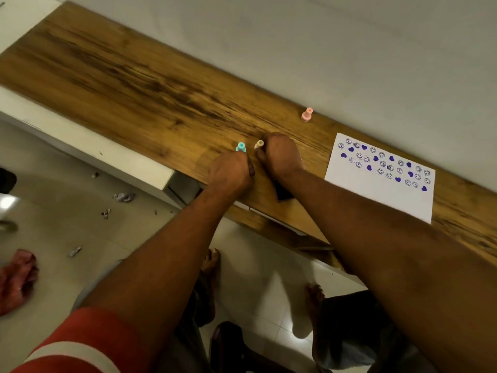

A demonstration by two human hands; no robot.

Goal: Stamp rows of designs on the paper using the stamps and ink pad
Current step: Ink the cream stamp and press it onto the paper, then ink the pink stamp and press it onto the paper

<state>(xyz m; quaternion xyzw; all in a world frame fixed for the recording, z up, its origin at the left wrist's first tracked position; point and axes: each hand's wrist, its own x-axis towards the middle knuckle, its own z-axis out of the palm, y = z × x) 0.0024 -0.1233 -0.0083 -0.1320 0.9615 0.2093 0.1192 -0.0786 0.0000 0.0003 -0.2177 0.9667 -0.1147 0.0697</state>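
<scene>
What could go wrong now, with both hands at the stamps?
1. The ink pad lies near the table edge under the right wrist; the arm might push it off.
2. The right hand and left hand each hold a stamp close together; the beige stamp and teal stamp may collide.

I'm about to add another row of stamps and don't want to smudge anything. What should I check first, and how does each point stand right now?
1. Left hand has a stamp: ok, it is closed on the teal stamp.
2. Right hand has a stamp: ok, it holds the beige stamp.
3. Ink pad reachable: ok, a dark corner shows under the right wrist.
4. Stamp faces inked: cannot tell, both are hidden.
5. Paper has free space: ok, its near half is blank.
6. Pink stamp out of the way: ok, upright by the wall.
</scene>
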